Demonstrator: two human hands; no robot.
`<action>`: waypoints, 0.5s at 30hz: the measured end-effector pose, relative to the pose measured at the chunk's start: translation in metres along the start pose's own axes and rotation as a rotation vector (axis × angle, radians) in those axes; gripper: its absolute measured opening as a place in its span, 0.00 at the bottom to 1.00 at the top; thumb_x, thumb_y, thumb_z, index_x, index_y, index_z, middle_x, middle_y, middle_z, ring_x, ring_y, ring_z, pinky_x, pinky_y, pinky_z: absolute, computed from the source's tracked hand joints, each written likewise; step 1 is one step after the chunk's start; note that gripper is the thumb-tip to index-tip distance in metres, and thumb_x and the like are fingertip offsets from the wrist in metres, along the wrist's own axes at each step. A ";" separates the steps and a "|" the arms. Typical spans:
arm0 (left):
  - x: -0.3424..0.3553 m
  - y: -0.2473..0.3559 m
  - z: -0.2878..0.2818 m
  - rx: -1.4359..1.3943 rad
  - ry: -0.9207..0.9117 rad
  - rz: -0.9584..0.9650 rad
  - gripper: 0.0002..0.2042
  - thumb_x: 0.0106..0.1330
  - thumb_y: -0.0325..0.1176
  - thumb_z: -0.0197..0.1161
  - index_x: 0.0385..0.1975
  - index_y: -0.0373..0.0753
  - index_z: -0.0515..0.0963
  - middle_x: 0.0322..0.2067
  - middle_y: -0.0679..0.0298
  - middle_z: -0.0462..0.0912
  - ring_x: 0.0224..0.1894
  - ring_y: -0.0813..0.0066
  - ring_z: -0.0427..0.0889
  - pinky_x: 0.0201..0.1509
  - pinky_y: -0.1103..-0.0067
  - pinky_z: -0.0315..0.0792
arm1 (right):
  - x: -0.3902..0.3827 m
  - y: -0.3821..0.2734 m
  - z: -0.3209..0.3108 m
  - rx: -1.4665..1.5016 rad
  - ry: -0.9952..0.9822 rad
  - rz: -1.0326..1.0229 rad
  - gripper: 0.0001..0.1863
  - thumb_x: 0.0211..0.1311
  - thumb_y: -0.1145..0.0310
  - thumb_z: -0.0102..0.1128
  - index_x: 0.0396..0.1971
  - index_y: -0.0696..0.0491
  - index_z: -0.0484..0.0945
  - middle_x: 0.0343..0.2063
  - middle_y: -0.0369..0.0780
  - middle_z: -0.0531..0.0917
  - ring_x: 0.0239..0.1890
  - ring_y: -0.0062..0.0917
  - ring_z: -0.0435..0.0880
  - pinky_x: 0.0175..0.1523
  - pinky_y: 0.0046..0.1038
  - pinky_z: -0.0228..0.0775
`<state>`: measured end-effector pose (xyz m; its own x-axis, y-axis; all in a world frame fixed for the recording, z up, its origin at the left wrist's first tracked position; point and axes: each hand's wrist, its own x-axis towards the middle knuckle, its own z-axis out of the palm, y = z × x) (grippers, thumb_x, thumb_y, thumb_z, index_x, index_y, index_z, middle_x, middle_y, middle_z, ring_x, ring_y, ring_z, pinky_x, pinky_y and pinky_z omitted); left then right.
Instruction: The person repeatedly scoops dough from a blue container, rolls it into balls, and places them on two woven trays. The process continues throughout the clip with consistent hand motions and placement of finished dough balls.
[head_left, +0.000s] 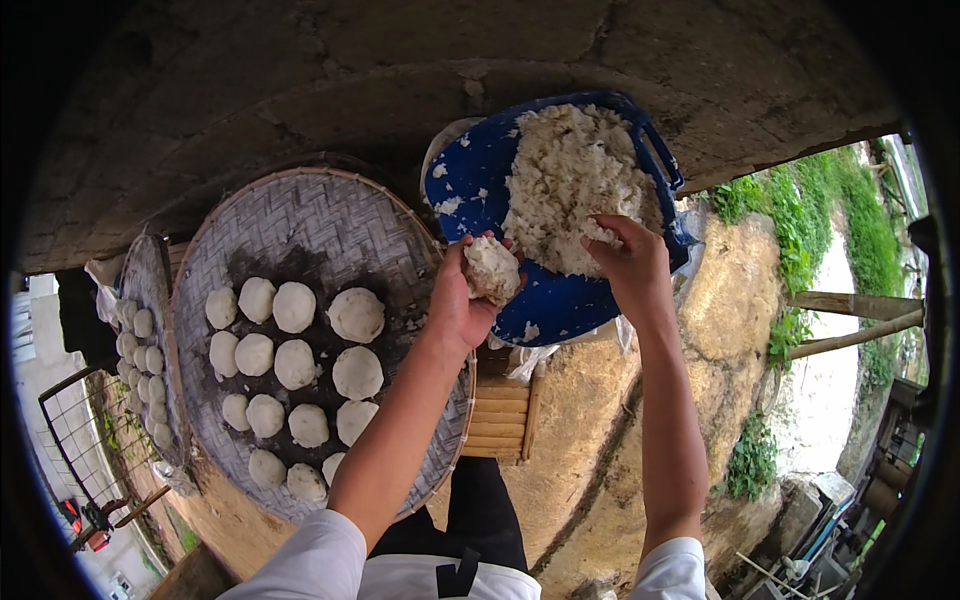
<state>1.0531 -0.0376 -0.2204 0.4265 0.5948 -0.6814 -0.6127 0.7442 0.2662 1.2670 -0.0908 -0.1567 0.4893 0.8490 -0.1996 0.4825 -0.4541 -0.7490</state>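
My left hand (458, 312) cups a rough lump of pale, sticky dough (492, 270), its fingers curled round the sides. My right hand (640, 275) is closed in a pinch on a small bit of the same dough (602, 233), over the blue basin (468, 160). A large heap of coarse, whitish dough (575, 180) fills the basin's middle and right, with smears stuck to its bare left wall. On the left, a round woven bamboo tray (320, 205) bears several flattened dough balls (294, 307) in loose rows; my left forearm hides part of them.
Another woven tray (157, 270) with several smaller dough balls stands at the far left. Bamboo slats (497, 420) show below the basin. A stone wall (330, 70) closes off the back. To the right lie bare earth (735, 300), green plants (815, 200) and wooden poles (855, 306).
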 end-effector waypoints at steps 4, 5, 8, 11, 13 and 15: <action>-0.001 0.000 0.005 0.009 -0.023 0.000 0.16 0.78 0.48 0.51 0.52 0.45 0.76 0.50 0.61 0.84 0.56 0.58 0.83 0.58 0.56 0.80 | 0.005 0.004 -0.006 0.394 -0.111 0.067 0.26 0.64 0.71 0.69 0.61 0.62 0.77 0.42 0.39 0.86 0.37 0.17 0.84 0.42 0.23 0.77; 0.000 0.000 0.007 0.010 -0.022 0.004 0.16 0.78 0.48 0.50 0.53 0.45 0.76 0.52 0.59 0.83 0.57 0.57 0.82 0.60 0.55 0.79 | 0.004 0.002 -0.004 0.502 -0.096 0.057 0.25 0.66 0.71 0.67 0.61 0.63 0.76 0.44 0.40 0.86 0.40 0.19 0.85 0.47 0.25 0.78; 0.001 -0.006 0.010 -0.013 -0.047 -0.018 0.18 0.78 0.50 0.49 0.54 0.45 0.75 0.53 0.57 0.82 0.59 0.56 0.81 0.62 0.53 0.77 | -0.010 -0.010 0.005 0.633 -0.134 0.009 0.24 0.70 0.72 0.59 0.63 0.63 0.72 0.48 0.43 0.85 0.47 0.24 0.87 0.57 0.30 0.79; -0.001 -0.013 0.008 -0.044 -0.142 -0.043 0.19 0.77 0.54 0.53 0.53 0.47 0.74 0.51 0.62 0.82 0.55 0.62 0.84 0.59 0.60 0.78 | -0.038 -0.025 0.030 0.158 -0.063 -0.381 0.22 0.72 0.72 0.51 0.63 0.60 0.72 0.50 0.52 0.84 0.51 0.34 0.86 0.56 0.35 0.80; -0.004 -0.015 0.006 0.017 -0.176 -0.050 0.19 0.77 0.54 0.53 0.54 0.47 0.74 0.52 0.62 0.81 0.56 0.65 0.83 0.60 0.63 0.77 | -0.052 -0.029 0.044 -0.110 -0.059 -0.642 0.20 0.70 0.72 0.50 0.60 0.59 0.74 0.57 0.57 0.79 0.60 0.45 0.81 0.59 0.41 0.76; -0.009 -0.014 0.005 0.169 -0.178 -0.014 0.20 0.77 0.52 0.54 0.57 0.46 0.72 0.54 0.64 0.79 0.58 0.68 0.80 0.61 0.67 0.74 | -0.056 -0.027 0.055 -0.063 -0.080 -0.639 0.19 0.69 0.72 0.51 0.58 0.59 0.75 0.62 0.59 0.75 0.64 0.52 0.76 0.63 0.43 0.72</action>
<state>1.0609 -0.0514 -0.2148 0.5535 0.6173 -0.5591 -0.4924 0.7840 0.3780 1.1869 -0.1115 -0.1599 0.0367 0.9737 0.2250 0.7034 0.1348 -0.6979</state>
